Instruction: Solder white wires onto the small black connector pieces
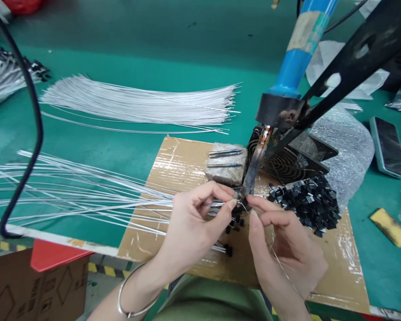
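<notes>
My left hand (195, 227) pinches a tiny piece between thumb and forefinger; what it is stays mostly hidden by the fingertips. My right hand (287, 245) grips thin solder wire (285, 272), whose end meets the piece at the iron's tip. Above both hands stands a soldering iron (292, 71) with a blue handle, its dark bit (253, 171) pointing down between my fingertips. White wires (120, 198) spread leftward from behind my left hand. Several with black ends (227, 250) lie beneath it on the cardboard (341, 267).
A black bracket (350, 67) holds the iron over a small fan (280, 160). Black connectors (307, 203) are heaped right of it. A grey block (225, 174) carries metal bits. Farther off lie a white wire bundle (137, 102), a phone (389, 147) and a yellow sponge (390, 227).
</notes>
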